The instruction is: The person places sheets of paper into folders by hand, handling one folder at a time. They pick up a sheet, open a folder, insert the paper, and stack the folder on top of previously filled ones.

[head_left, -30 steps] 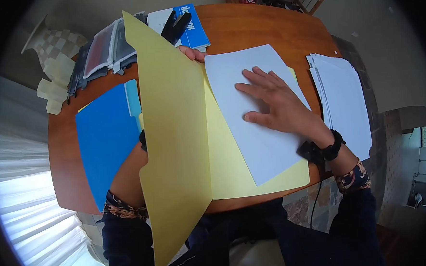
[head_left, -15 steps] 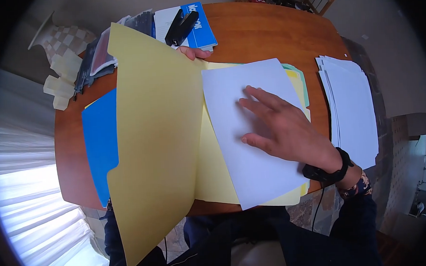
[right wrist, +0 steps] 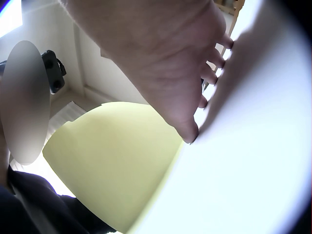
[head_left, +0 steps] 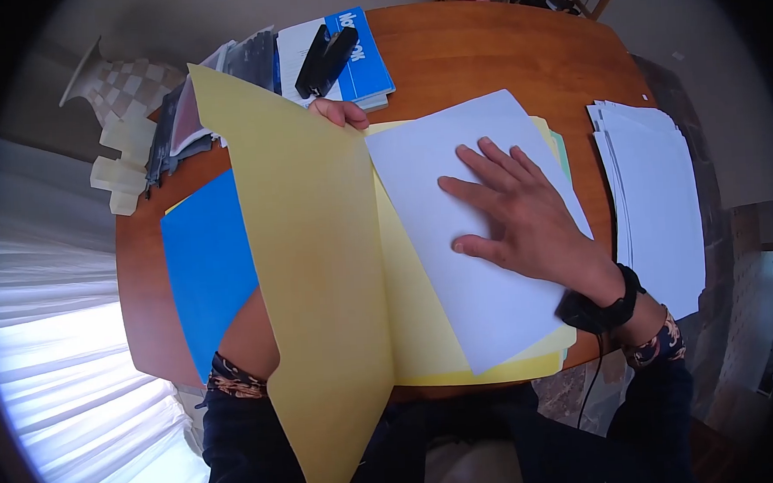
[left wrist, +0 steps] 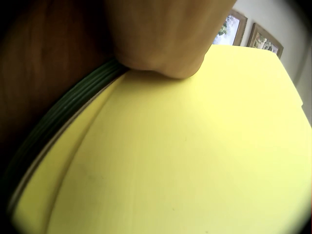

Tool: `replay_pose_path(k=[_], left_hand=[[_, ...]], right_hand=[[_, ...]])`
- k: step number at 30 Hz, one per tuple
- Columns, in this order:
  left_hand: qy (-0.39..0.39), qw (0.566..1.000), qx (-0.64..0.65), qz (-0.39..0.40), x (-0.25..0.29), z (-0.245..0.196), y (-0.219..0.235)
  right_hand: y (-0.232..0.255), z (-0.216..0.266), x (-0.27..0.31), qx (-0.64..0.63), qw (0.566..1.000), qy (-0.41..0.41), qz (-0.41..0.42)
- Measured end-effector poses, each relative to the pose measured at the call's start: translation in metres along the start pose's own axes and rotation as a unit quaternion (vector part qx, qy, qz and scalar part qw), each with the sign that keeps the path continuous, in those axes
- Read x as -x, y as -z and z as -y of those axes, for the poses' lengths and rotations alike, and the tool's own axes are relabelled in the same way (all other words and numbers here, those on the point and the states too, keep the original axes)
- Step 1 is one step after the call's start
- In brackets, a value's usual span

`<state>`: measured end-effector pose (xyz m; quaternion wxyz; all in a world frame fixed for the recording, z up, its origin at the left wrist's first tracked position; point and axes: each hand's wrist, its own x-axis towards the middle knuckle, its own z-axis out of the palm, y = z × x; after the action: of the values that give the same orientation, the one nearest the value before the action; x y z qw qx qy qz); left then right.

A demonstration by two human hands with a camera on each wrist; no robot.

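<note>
A yellow file folder (head_left: 317, 245) stands open like a book, its left cover raised and the other half flat. On the flat half lies a white sheet of paper (head_left: 437, 213), slanted against the fold. My right hand (head_left: 525, 221) rests on this sheet, fingers spread; the right wrist view shows the fingertips (right wrist: 192, 136) at the paper. Behind the raised cover is my left hand (head_left: 340, 113), with only some fingers showing at the fold's upper end. In the left wrist view that hand (left wrist: 165, 44) lies against the yellow card; I cannot tell whether it grips it.
Other folders with green edges (left wrist: 73, 97) lie beneath the yellow one. At left is a blue folder (head_left: 209, 268). A black stapler (head_left: 326, 61) sits on a blue-and-white notebook (head_left: 373, 72), beside zip pouches (head_left: 250, 61). A stack of white paper (head_left: 655, 201) lies at right.
The raised cover leaned further left half a second ago and now stands steeper, with my left forearm showing again. My right hand stays on the sheet, its fingers spread wider than half a second ago.
</note>
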<state>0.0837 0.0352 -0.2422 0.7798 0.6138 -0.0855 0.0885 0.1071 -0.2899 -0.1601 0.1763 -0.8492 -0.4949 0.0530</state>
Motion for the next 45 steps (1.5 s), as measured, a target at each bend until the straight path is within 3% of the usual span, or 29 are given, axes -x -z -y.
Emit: replay_pose_path(k=[3, 6, 7, 9, 11, 14, 18, 26, 29, 31, 35, 37, 40, 43, 45], left_hand=[[0.009, 0.999, 0.043, 0.01, -0.003, 0.005, 0.005], [-0.005, 0.98, 0.18, 0.089, -0.007, 0.003, -0.005], [-0.03, 0.994, 0.107, -0.016, -0.005, 0.005, -0.02], [-0.057, 0.991, 0.035, -0.117, 0.001, 0.003, -0.027], [-0.041, 0.996, -0.017, -0.074, -0.002, 0.012, -0.011], [-0.044, 0.984, 0.154, 0.076, -0.011, 0.015, 0.003], [-0.016, 0.984, 0.163, 0.076, -0.006, -0.001, -0.003], [0.028, 0.98, 0.177, 0.084, -0.004, -0.006, 0.0], [0.037, 0.994, 0.1, 0.032, -0.002, 0.0, 0.003], [0.06, 0.991, 0.1, 0.069, -0.005, 0.006, 0.015], [0.085, 0.987, 0.113, 0.081, -0.007, -0.011, -0.004], [0.065, 0.99, 0.119, 0.031, -0.001, -0.017, -0.02], [0.055, 0.997, -0.007, -0.047, 0.0, -0.011, -0.019], [0.056, 0.995, 0.079, 0.011, -0.003, -0.013, -0.015], [0.057, 0.994, 0.091, 0.015, -0.003, -0.01, -0.014]], right_hand=[[0.004, 0.002, 0.001, 0.023, 0.999, -0.023, -0.009], [0.001, 0.0, 0.001, 0.037, 0.998, -0.022, -0.036], [0.0, 0.0, 0.001, 0.035, 0.999, -0.022, -0.036], [-0.001, -0.002, 0.0, 0.027, 0.998, -0.025, -0.051], [0.001, -0.007, 0.0, -0.008, 0.997, -0.009, -0.074], [0.007, -0.019, -0.004, -0.06, 0.994, -0.015, -0.093], [0.004, -0.037, -0.006, -0.009, 0.996, -0.013, -0.085], [0.003, -0.042, -0.006, -0.025, 0.999, -0.038, -0.027], [0.001, -0.042, -0.005, -0.024, 0.999, -0.04, -0.028], [0.0, -0.042, -0.005, -0.022, 0.998, -0.04, -0.03], [0.0, -0.042, -0.005, -0.024, 0.998, -0.038, -0.033], [0.0, -0.041, -0.005, -0.027, 0.998, -0.036, -0.033], [-0.001, -0.042, -0.004, -0.019, 0.998, -0.035, -0.04], [0.005, -0.045, -0.005, -0.029, 0.998, -0.036, -0.047], [0.013, -0.048, -0.005, -0.001, 0.989, -0.069, -0.13]])
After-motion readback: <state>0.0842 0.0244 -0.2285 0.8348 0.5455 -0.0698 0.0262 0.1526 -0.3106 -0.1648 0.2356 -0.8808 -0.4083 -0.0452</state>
